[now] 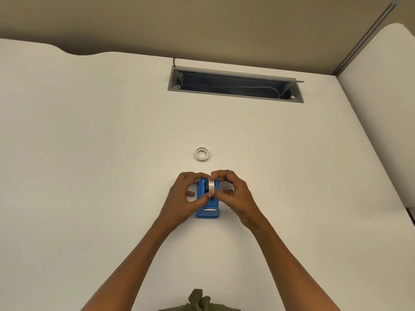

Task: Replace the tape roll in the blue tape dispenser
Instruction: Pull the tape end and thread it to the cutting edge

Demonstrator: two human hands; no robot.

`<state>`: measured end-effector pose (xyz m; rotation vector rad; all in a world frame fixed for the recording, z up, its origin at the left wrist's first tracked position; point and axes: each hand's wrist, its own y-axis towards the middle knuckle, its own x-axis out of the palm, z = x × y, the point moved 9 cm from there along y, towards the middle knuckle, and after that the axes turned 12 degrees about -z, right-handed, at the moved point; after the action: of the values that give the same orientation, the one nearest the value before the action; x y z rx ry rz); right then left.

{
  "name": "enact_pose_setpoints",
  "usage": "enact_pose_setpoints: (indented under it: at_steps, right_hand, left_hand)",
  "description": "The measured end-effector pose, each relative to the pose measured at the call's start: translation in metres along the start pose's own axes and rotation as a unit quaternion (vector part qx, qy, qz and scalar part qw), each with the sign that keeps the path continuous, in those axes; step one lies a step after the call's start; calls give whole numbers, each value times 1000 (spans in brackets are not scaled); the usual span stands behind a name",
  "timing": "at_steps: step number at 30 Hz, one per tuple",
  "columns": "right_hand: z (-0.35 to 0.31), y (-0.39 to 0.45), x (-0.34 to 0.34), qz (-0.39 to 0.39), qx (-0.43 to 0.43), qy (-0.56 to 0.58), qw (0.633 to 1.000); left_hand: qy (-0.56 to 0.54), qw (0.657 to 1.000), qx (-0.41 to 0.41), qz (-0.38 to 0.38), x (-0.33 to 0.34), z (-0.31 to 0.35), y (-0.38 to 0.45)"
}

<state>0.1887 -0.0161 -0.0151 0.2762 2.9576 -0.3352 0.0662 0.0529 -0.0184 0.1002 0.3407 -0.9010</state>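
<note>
Tape roll [211,184]: translucent, glossy band on its edge, standing upright in the cradle of the blue tape dispenser [207,208], near the middle of the table [89,142]. I read its axle as running left to right, so the flat faces look toward each hand and the curved rim faces up at me.

Left hand [179,198]: grip closed on the roll, thumb tip at the near rim, fingers curled over the far top. Right hand [233,194]: grip likewise pinched on the roll from the opposite side, thumb meeting the left thumb at the near rim. Both are equally near; the roll lies directly between them.

Dispenser: hard moulded plastic, smooth, blue; long axis runs toward and away from me, with the metal cutter [209,209] at the near end and the cradle at the far end.

Second roll [201,154]: white ring lying flat on the table, beyond the dispenser and apart from it, untouched. I cannot tell which roll is the fresh one.

Judgement: the roll must travel straight up or down along the cradle slots; any tilt could jam its hub.

Table: matt white, bare, with a grey cable tray [235,85] open at the far side.
</note>
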Motion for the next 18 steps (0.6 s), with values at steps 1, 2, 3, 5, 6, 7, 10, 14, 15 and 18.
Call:
enact_pose_setpoints:
  at_steps: [1, 2, 3, 5, 6, 7, 10, 14, 15, 18]
  right_hand:
    - [0, 1, -1, 6, 0, 2, 1000]
    - [0, 1, -1, 12, 3, 6, 1000]
    - [1, 1, -1, 17, 8, 12, 1000]
    - [2, 3, -2, 27, 19, 28, 999]
    - [3, 4, -3, 30, 24, 37, 999]
    - [3, 5, -3, 33, 30, 45, 998]
    - [5, 9, -5, 42, 50, 75, 995]
    - [8, 14, -6, 54, 82, 99, 990]
    - [8, 14, -6, 56, 88, 100, 989]
    - [9, 16, -6, 56, 99, 102, 988]
  left_hand:
    - [0, 1000, 0, -1, 0, -1, 0]
    - [0, 1000, -1, -2, 0, -1, 0]
    - [1, 1000, -2, -3, 0, -2, 0]
    - [2, 1000, -2, -5, 0, -2, 1]
    - [1, 1000, -2, -6, 0, -3, 1]
    - [-1, 1000, -3, -6, 1, -3, 1]
    - [-7, 1000, -3, -7, 2, -3, 1]
    - [-16, 1000, -5, -6, 1, -3, 1]
    - [-20, 1000, -5, -5, 0, -4, 1]
    - [-12, 1000, -1, -9, 0, -3, 2]
